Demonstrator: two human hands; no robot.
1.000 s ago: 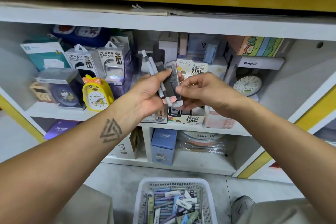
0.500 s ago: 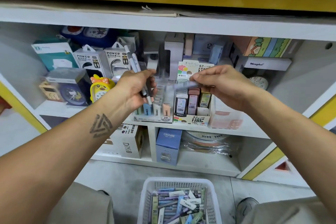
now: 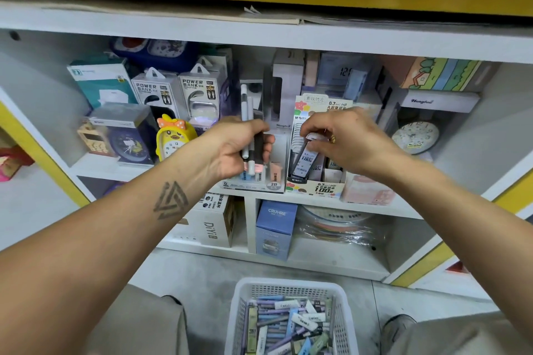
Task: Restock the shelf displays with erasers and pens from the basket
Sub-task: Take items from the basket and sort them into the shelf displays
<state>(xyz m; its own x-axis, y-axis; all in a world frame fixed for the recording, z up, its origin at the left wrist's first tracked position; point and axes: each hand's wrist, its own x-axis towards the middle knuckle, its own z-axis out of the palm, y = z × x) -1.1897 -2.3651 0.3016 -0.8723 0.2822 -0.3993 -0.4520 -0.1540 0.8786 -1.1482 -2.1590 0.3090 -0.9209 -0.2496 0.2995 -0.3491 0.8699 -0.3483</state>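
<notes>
Spanning the view, the white shelf [image 3: 317, 202] carries a display box [image 3: 314, 190] at centre. At six o'clock sits the basket [image 3: 245, 308] of pens and erasers. The left hand [image 3: 236, 147] grips upright pens [image 3: 250, 135]; the right hand [image 3: 346, 138], at three o'clock from it, pinches a dark case [image 3: 305, 158] standing in the display box.

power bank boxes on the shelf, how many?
2. Both power bank boxes stand side by side on the upper shelf, left of the left hand: one, the other just right of it. More may be hidden behind them.
</notes>
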